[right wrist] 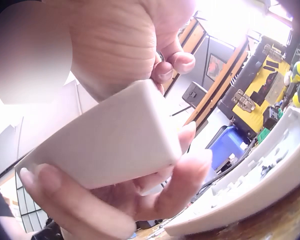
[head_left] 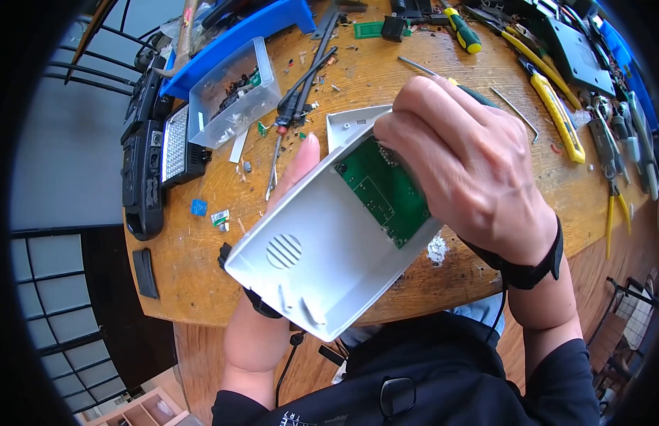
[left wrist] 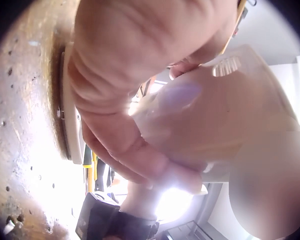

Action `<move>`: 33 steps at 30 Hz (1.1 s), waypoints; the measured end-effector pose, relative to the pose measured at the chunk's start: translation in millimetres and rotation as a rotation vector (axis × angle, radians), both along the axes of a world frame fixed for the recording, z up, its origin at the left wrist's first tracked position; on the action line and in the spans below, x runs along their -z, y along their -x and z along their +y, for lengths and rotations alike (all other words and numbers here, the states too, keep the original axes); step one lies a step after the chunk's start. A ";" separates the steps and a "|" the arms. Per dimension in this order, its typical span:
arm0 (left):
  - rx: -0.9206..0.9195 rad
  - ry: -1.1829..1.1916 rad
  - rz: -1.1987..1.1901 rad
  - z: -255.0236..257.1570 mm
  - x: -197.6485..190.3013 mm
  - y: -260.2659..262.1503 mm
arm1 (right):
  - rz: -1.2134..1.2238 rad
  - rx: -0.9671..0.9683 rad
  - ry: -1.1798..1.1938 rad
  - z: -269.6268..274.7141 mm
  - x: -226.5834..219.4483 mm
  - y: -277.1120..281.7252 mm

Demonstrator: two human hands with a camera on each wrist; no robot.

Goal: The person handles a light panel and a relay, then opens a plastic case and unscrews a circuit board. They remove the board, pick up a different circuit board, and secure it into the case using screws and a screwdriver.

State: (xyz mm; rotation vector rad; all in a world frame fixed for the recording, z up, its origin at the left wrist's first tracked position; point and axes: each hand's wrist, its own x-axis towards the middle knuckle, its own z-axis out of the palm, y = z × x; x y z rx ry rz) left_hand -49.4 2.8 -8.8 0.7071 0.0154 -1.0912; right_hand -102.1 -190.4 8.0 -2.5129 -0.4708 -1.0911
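Observation:
A white plastic housing [head_left: 315,241], open side up, is tilted above the table; slots and a green circuit board [head_left: 386,199] show inside. My left hand [head_left: 297,167] grips the housing from beneath, thumb along its left side. In the right wrist view its fingers [right wrist: 85,200] wrap the housing's outer wall. My right hand [head_left: 464,149] bends over the far end, its curled fingers pinching at the circuit board's upper edge; the fingertips are hidden from above. Behind the housing, a matching white shell [head_left: 347,128] lies on the table.
The wooden table [head_left: 180,277] carries small scraps. A clear bin of parts [head_left: 247,106] stands at the left beside a blue tray [head_left: 237,42]. Right of my hand lie a yellow utility knife [head_left: 557,106], a hex key [head_left: 515,113] and pliers [head_left: 613,184]. A green-yellow screwdriver [head_left: 463,32] lies at the back.

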 end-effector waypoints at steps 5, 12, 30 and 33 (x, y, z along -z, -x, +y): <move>-0.139 -0.206 -0.394 -14.3 -33.1 13.8 | 0.093 -0.031 0.118 3.7 -3.7 3.8; -0.160 -0.179 -0.164 -3.8 -16.3 1.7 | -0.009 -0.026 -0.101 -3.6 6.8 -6.8; 0.041 -0.099 -0.186 -5.7 0.0 -7.2 | 0.288 0.056 -0.663 18.5 3.7 5.1; 0.118 -0.016 -0.356 -7.8 3.9 -11.7 | 0.363 0.030 -0.838 21.4 4.4 6.3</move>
